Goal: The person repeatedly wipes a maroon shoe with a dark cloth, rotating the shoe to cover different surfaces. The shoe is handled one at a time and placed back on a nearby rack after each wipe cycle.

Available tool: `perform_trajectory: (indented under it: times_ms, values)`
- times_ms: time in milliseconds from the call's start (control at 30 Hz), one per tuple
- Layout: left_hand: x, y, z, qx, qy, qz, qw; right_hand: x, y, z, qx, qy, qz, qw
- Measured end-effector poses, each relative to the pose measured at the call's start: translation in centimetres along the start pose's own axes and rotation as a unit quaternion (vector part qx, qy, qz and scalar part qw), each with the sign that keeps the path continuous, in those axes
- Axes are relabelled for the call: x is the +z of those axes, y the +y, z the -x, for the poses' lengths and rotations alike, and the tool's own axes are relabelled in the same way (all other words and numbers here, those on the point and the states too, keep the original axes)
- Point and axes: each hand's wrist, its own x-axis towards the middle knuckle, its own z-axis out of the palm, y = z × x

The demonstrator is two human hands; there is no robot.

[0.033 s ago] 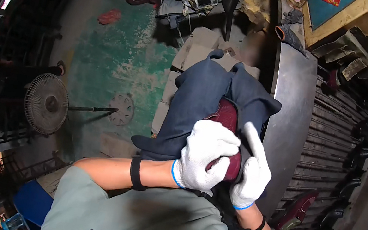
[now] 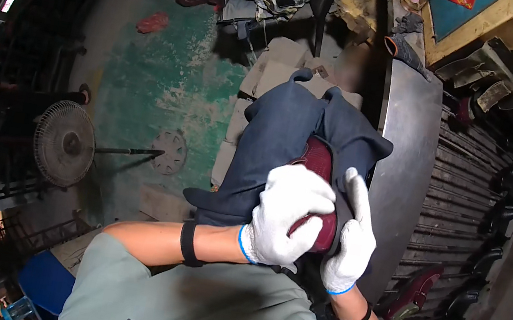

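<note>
Over much of the left half, a green floor (image 2: 149,74) with the paint worn off in pale patches. Far to the right, a dark slatted rack (image 2: 461,194), lined along its right edge with black shoes (image 2: 504,213). Just left of the rack, a long metal desk (image 2: 411,125), grey and shiny, with its left edge close by the person's lap. Across that lap, a dark blue apron (image 2: 276,143), reaching at its right corner to the left edge of the desk. Over the floor on the left, a round fan (image 2: 72,144) on a thin pole. On the apron, between the knees and near the left edge of the desk, a burgundy shoe (image 2: 318,157), partly covered from above. Bent over its left side, the white-gloved left hand (image 2: 291,217), with thumb and fingers curled in and closed on the upper. Just beside its right side, the right hand (image 2: 350,250), also in white, with one finger pointing straight up along the shoe; impossible to tell whether closed on anything, the remaining fingers being hidden. Near the lower left corner of the rack, a burgundy loafer (image 2: 416,292). At the upper left corner of the desk, a dark tube (image 2: 410,55) with an orange rim.
</note>
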Motion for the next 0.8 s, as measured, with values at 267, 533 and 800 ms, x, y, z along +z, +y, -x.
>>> perform_trajectory:
  times_ms: [267, 533, 800]
  values:
    - [-0.4, 0.8, 3.1, -0.596, 0.189, 0.431, 0.651, 0.6, -0.3, 4.3, 0.214, -0.004, -0.078, 0.974]
    - [-0.2, 1.5, 5.4, -0.624, 0.141, 0.517, 0.569, 1.7, 1.4, 5.2, 0.216, -0.070, 0.062, 0.972]
    - [-3.4, -1.4, 6.4, -0.591, 0.034, 0.488, 0.642, 1.7, 6.6, 1.7, 0.197, 0.072, -0.170, 0.963]
